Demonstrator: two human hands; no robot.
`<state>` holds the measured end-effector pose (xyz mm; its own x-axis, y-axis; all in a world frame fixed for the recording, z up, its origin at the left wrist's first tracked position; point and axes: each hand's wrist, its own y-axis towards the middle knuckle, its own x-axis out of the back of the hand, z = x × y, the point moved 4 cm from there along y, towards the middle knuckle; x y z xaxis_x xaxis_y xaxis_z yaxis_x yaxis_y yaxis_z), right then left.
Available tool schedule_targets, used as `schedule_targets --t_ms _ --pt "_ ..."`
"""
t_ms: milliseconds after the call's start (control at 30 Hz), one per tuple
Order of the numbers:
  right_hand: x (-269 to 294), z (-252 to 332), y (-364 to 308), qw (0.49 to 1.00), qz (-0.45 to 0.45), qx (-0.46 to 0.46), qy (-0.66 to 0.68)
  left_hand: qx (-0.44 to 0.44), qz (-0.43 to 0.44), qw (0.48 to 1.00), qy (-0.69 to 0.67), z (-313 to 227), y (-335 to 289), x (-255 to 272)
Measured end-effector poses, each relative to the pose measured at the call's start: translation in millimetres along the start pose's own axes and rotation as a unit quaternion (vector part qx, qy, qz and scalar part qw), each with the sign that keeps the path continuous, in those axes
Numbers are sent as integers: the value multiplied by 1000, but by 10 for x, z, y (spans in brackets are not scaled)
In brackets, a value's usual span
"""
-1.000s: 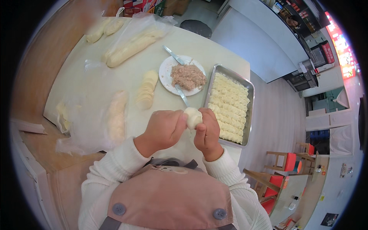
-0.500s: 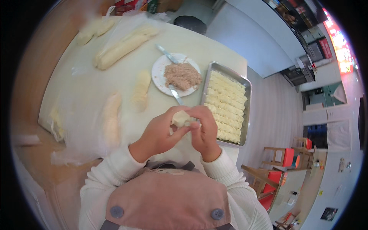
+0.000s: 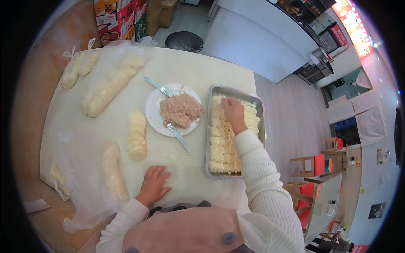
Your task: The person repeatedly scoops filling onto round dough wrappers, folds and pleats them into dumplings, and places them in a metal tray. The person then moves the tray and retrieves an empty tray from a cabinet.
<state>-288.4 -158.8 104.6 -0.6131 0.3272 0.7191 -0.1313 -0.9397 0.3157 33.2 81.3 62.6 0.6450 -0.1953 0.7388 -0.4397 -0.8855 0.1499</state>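
Step in hand looks like setting a filled dumpling down in the tray: right hand (image 3: pixel 234 113) is over the upper part of the metal tray (image 3: pixel 208 143), fingers bunched and pointing down among the rows of pale dumplings (image 3: pixel 221 147); can't tell if one is pinched there, fingertips hide it. Left hand (image 3: pixel 154 184) rests on the desk (image 3: pixel 202 69) near its front edge, fingers loosely spread, nothing gripped that I can see; faint pale patch by its fingertips, maybe a wrapper, unclear. Dumplings sit in close rows, tray at the right of the desk. Next move, my judgement: right hand needs to release and lift clear without denting neighbours, then a fresh wrapper from the stack (image 3: pixel 137 137) beside the plate (image 3: pixel 152 107) and some meat filling (image 3: pixel 181 110), with the lower spatula (image 3: pixel 181 140) handy, its handle toward the person. Writing: stacked cartons (image 3: pixel 122 19) at the back have large printed characters on orange and red sides, a red-and-white lit sign (image 3: pixel 353 23) glows upper right, mostly washed out; wording not copied. No label made out on tray, plate or spatula.
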Motion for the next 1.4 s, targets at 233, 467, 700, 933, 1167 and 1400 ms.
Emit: schedule_targets --t_ms 233,467,700,933,1167,1400 --pt "-374 -525 616 994 3 -4 -108 -23 2 1000 10 170 -102 -155" --pt "-526 -598 534 995 90 -2 -33 31 3 999 -7 120 -32 -84" --pt "-420 -204 388 983 -19 159 -86 303 -186 469 -809 485 247 -164" --pt "-454 783 -1111 955 225 186 -55 229 -158 547 -790 442 590 92" --pt "-742 1127 -1639 953 292 62 -48 331 -162 538 -758 325 612 38" --pt "-263 1135 -1506 968 222 57 -105 347 -181 592 -705 362 476 -2"
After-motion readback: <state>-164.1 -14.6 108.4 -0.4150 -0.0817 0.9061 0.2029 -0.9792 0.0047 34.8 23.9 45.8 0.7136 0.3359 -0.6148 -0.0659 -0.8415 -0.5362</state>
